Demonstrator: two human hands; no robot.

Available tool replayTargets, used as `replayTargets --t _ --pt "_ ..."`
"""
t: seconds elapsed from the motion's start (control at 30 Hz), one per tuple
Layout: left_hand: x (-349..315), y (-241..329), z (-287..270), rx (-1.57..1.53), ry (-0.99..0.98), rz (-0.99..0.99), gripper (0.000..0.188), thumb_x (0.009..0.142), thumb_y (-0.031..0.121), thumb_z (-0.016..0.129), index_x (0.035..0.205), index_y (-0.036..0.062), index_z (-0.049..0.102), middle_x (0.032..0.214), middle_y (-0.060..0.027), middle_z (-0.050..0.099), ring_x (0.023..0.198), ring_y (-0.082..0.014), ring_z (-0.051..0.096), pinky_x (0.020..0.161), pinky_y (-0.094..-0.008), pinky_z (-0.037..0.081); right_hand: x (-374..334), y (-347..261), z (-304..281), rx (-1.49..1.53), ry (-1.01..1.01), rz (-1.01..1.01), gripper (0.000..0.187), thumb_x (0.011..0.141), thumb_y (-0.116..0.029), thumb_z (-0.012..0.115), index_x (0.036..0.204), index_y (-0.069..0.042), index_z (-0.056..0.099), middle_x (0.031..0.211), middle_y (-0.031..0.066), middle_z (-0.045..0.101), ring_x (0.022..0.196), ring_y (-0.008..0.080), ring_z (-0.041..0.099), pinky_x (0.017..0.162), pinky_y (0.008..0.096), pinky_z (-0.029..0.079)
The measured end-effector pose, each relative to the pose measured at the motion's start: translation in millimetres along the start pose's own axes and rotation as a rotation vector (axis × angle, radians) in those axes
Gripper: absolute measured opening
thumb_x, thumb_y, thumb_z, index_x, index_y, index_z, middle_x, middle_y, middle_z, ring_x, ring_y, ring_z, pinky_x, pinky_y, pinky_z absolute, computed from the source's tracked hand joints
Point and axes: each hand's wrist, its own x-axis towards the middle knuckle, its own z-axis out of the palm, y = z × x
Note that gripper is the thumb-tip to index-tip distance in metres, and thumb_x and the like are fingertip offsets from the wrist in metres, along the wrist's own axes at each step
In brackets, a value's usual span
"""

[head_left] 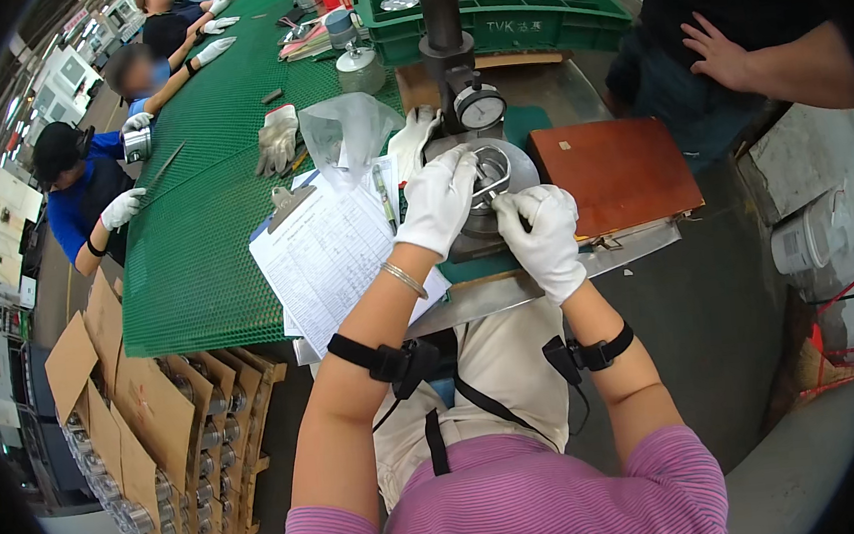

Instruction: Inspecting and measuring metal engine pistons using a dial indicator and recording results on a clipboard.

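Both my hands wear white gloves. My left hand (pixel 438 200) and my right hand (pixel 543 232) together hold a shiny round metal part (pixel 491 174) on the base plate of a measuring stand (pixel 444 35). The stand has a black upright column and a round dial gauge (pixel 481 108) just above the part. My left hand grips the part from the left and above; my right hand grips it from the lower right. Much of the part is hidden by my fingers.
A clipboard with a printed form (pixel 331 252) lies left of my hands, a clear plastic bag (pixel 344 131) and spare gloves (pixel 278 138) beyond it. A brown board (pixel 615 174) lies right. A green crate (pixel 517 4) stands behind. Other people work along the green mesh table (pixel 202 214); another person stands right.
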Motion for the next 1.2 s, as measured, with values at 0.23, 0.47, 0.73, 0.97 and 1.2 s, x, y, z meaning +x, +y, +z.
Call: replayTargets --t 0.23,0.47,0.73,0.97,1.2 --pt "7 15 2 0.000 -0.119 -0.160 0.041 0.092 0.035 0.063 0.114 0.0002 0.067 0.095 -0.0141 0.071 0.089 -0.0198 0.068 0.081 -0.0296 0.051 -6 -7 -3 -0.298 -0.081 -0.207 0.013 0.081 -0.022 0.068 0.086 -0.012 0.073 0.074 0.0035 0.063 0.073 0.0246 0.060 0.068 0.0414 0.042" --pt "6 21 3 0.028 -0.102 -0.194 0.056 0.083 0.047 0.072 0.112 -0.0001 0.068 0.096 -0.0143 0.071 0.089 -0.0201 0.068 0.083 -0.0298 0.051 -20 -11 12 -0.460 -0.080 -0.133 0.026 0.084 -0.026 0.065 0.105 -0.012 0.068 0.074 0.0033 0.058 0.069 0.0239 0.058 0.065 0.0416 0.042" --pt "9 14 5 0.100 -0.079 -0.166 0.056 0.082 0.048 0.072 0.112 0.0002 0.068 0.095 -0.0140 0.072 0.089 -0.0195 0.068 0.081 -0.0297 0.052 -20 -14 21 -0.518 -0.131 -0.097 0.035 0.085 -0.027 0.063 0.115 -0.009 0.064 0.081 0.0075 0.058 0.070 0.0266 0.058 0.064 0.0423 0.042" --pt "6 25 2 -0.105 -0.119 -0.225 0.053 0.082 0.045 0.073 0.112 0.0015 0.068 0.097 -0.0139 0.071 0.090 -0.0191 0.068 0.082 -0.0293 0.052 -10 -16 20 -0.442 -0.166 -0.036 0.035 0.087 -0.040 0.063 0.105 -0.011 0.069 0.081 0.0090 0.060 0.071 0.0285 0.059 0.063 0.0435 0.041" --pt "6 26 0 -0.056 -0.128 -0.249 0.055 0.082 0.044 0.074 0.115 0.0017 0.067 0.101 -0.0138 0.071 0.094 -0.0196 0.067 0.084 -0.0296 0.051 -4 -20 19 -0.423 -0.257 0.015 0.034 0.085 -0.039 0.065 0.103 -0.011 0.070 0.078 0.0102 0.062 0.072 0.0294 0.061 0.064 0.0445 0.041"
